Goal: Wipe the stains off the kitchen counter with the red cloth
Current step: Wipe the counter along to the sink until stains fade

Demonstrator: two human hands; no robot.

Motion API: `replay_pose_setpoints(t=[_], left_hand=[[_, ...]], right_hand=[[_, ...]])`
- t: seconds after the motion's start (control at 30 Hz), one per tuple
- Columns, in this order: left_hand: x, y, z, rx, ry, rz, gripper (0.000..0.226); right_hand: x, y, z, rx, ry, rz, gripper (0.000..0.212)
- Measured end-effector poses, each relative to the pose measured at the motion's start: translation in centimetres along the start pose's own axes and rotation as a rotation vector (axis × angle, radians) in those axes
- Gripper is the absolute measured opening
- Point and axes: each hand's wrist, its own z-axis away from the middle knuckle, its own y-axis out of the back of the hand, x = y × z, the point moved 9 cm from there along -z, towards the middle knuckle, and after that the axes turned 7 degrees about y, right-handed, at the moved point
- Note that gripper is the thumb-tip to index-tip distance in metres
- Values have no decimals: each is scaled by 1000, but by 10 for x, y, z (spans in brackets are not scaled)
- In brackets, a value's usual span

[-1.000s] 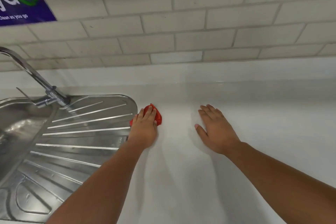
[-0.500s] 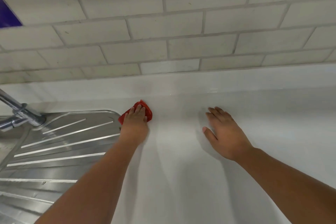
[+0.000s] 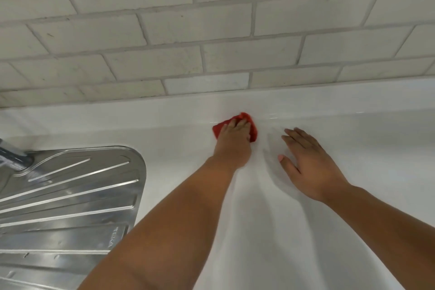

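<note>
Two hands are on the white counter (image 3: 357, 153): the left hand (image 3: 234, 143) lies flat over the red cloth (image 3: 253, 131), fingers nearly straight, pressing rather than pinching it, while the right hand (image 3: 308, 167) rests spread and empty at its 3 o'clock. The cloth peeks out at 10 and 2 o'clock of the left fingers, close to the tiled wall (image 3: 211, 30). I judge this mid-wipe; the next stroke needs downward pressure so the cloth slides with the palm.

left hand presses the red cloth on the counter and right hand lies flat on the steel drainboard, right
Not quite. The head view shows the right hand flat on the white counter, not the steel drainboard off to the left. The left hand does press the red cloth on that counter.
</note>
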Motion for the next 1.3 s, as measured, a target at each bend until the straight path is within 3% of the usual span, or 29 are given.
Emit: replay_pose_setpoints(t=[0.27,0.57,0.87,1.03,1.3], left_hand=[[54,-19,0,-140,-200,74,50],[70,-32,138,-109,-256,91,49],[91,-48,325,-98,-218,169,48],[114,-56,419,-84,-165,154,47],[113,-48,497,-11,-87,73,49]], right_hand=[[20,9,52,-18,-17,12,66],[6,25,139,-67,28,-18,64],[-36,34,265,-145,111,-80,67],[-57,35,332,-185,158,-93,55],[-115,24,387,-213,233,-87,76]])
